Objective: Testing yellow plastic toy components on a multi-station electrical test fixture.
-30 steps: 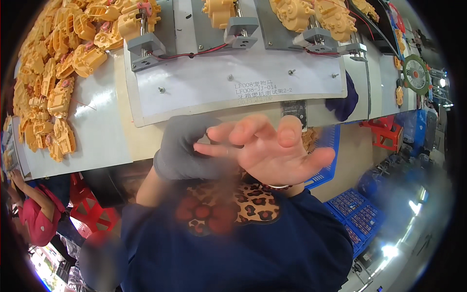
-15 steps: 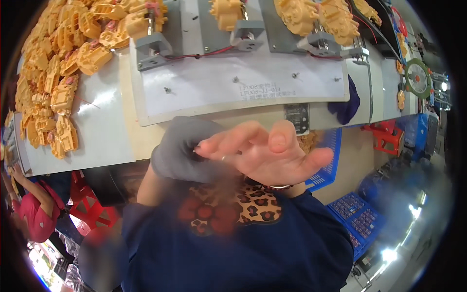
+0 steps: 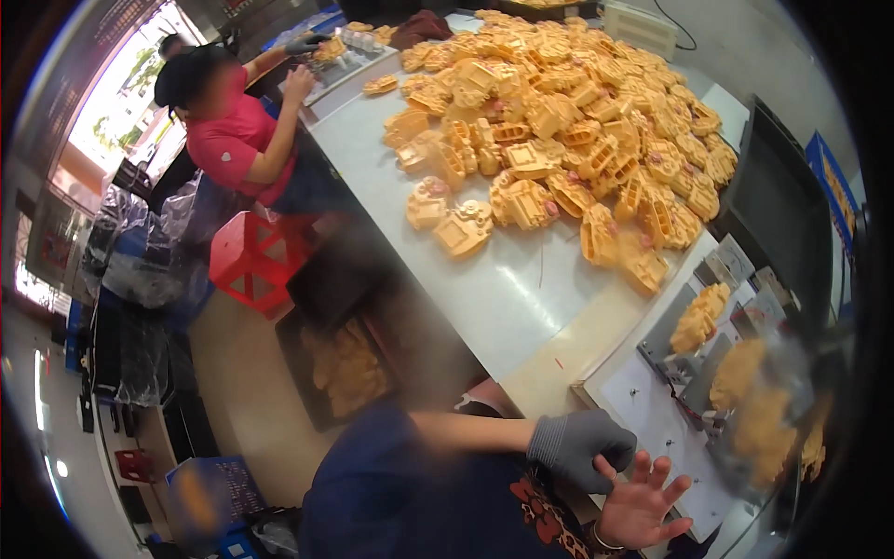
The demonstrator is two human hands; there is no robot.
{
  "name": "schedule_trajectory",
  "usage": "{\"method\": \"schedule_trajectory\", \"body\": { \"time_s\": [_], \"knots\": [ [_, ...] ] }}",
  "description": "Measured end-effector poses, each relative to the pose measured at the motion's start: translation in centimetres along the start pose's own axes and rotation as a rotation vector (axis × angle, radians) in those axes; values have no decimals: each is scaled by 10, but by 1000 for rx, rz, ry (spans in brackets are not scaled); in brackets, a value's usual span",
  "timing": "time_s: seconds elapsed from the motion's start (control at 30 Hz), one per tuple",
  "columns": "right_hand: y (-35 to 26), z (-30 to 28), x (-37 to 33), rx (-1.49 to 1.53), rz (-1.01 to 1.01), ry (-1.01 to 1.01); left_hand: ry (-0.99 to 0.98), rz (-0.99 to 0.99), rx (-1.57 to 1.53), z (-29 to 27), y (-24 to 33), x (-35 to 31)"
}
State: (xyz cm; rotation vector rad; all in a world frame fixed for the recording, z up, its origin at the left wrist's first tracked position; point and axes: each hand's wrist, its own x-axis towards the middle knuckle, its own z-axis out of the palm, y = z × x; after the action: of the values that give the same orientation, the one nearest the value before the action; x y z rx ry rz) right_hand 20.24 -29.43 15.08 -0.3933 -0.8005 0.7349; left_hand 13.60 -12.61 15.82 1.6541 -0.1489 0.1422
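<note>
My left hand (image 3: 582,452), in a grey knitted glove, is curled closed beside the white fixture board (image 3: 626,402). Whatever its fingers may hold is hidden. My bare right hand (image 3: 644,505) is right beside it, palm showing and fingers spread, with nothing in it. The little finger of that hand meets or overlaps the glove's edge; I cannot tell which. Past the hands, yellow-orange plastic housings (image 3: 700,319) sit on grey metal fixtures along the board, partly blurred.
A large heap of yellow-orange plastic housings (image 3: 535,158) covers the far table (image 3: 438,279). A co-worker in a pink shirt (image 3: 237,140) works at the far left, near a red stool (image 3: 256,261). Below the table edge stands a dark bin (image 3: 312,373) with similar parts.
The view has swung left, bringing the heap and co-worker into sight and putting my hands at lower right. My right hand's fingers have spread; my gloved left hand stays closed beside it.
</note>
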Motion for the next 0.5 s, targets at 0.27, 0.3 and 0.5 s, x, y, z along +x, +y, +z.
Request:
{"method": "schedule_trajectory", "body": {
  "time_s": [0.27, 0.3, 0.5],
  "knots": [
    [8, -11, -7, 67, 47, -5, -136, -153, -25, -11, -7, -9],
    [9, -12, -9, 64, 45, -5, -138, -142, -84, -12, -8, -9],
    [9, -10, -10, 99, 17, -23, -162, -76, -235, -6, -14, -6]
  ]
}}
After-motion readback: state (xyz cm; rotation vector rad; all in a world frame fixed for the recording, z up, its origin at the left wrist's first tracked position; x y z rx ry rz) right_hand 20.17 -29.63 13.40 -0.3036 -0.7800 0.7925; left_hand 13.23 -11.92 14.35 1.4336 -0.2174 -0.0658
